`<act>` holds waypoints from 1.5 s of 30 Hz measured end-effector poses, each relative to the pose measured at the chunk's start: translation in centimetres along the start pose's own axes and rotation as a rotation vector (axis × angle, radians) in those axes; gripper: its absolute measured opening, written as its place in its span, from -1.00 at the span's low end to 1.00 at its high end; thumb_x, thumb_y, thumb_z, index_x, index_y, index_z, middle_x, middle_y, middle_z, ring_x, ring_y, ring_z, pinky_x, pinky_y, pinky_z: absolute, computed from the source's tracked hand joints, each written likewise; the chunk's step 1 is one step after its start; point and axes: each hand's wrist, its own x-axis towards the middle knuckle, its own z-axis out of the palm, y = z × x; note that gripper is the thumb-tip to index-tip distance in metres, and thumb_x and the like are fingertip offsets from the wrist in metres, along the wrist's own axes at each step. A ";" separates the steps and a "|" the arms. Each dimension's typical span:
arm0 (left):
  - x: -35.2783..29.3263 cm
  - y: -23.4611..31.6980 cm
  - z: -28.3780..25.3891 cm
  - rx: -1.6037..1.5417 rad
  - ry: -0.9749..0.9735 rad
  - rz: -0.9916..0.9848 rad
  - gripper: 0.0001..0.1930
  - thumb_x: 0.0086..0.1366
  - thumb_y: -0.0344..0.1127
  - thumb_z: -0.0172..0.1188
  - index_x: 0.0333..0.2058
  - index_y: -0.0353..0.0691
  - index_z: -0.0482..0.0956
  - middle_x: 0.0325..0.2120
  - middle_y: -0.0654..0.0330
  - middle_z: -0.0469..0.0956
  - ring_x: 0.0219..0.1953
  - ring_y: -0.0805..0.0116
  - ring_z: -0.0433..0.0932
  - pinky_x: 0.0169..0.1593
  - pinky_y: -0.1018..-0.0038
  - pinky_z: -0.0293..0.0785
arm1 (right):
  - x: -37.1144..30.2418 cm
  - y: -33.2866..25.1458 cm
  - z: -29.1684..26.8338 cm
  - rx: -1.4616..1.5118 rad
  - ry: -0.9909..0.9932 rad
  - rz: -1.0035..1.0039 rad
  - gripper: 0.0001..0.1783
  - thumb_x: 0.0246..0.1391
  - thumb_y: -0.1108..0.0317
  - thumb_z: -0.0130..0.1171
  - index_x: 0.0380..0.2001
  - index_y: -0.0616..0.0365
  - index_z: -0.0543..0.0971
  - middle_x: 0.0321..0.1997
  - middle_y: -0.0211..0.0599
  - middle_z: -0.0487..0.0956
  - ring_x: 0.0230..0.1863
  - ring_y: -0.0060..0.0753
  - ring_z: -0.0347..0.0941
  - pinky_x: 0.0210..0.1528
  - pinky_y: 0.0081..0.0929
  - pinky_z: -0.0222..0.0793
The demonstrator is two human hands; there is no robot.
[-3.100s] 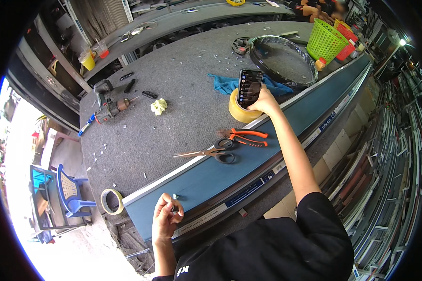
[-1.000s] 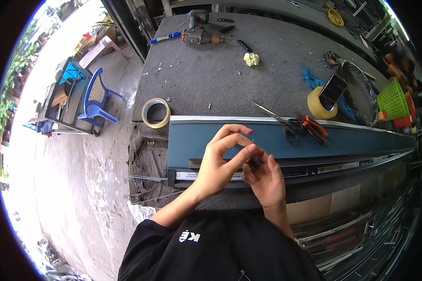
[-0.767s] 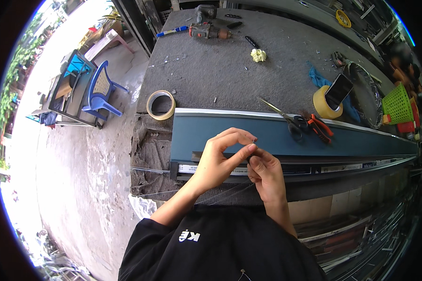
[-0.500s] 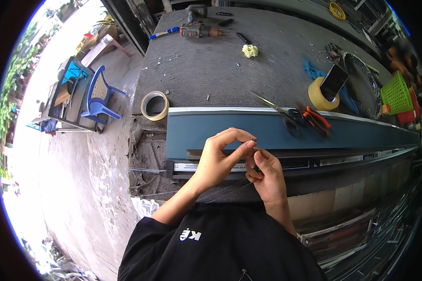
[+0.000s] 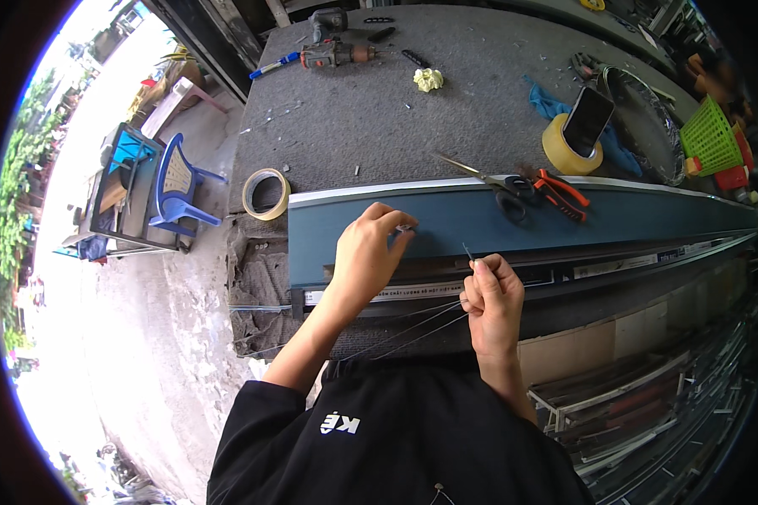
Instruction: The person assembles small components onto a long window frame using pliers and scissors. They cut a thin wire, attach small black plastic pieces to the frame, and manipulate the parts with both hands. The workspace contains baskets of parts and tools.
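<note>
My right hand is closed in a pinch on a thin grey cord, whose short end sticks up past the fingertips. Loose lengths of thin cord run from below this hand toward the lower left. Over the long dark blue-grey panel, my left hand pinches thumb and forefinger around a small pale bit, too small to name. Scissors with black handles lie on the panel to the right, against orange-and-black pliers.
A tape roll lies left of the panel. A phone leans on a wider yellow tape roll at right. Beyond are a power drill, a blue pen, a crumpled pale ball and a green basket.
My hands have come apart: the left moved slightly left and up, the right a little to the right. The cord end now shows above my right fingertips. The whole view has shifted slightly.
</note>
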 end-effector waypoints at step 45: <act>-3.5 1.2 0.5 -1.816 -0.460 -0.520 -0.61 0.39 -0.21 0.17 0.09 -0.33 0.52 -0.08 0.15 0.63 -0.21 0.50 0.59 -0.02 0.55 0.51 | -2.0 -2.2 2.8 -0.650 -0.103 -0.341 -0.89 0.04 0.63 0.20 -0.47 0.27 0.46 0.03 -0.10 0.63 -0.25 -0.72 0.47 -0.35 -0.75 0.35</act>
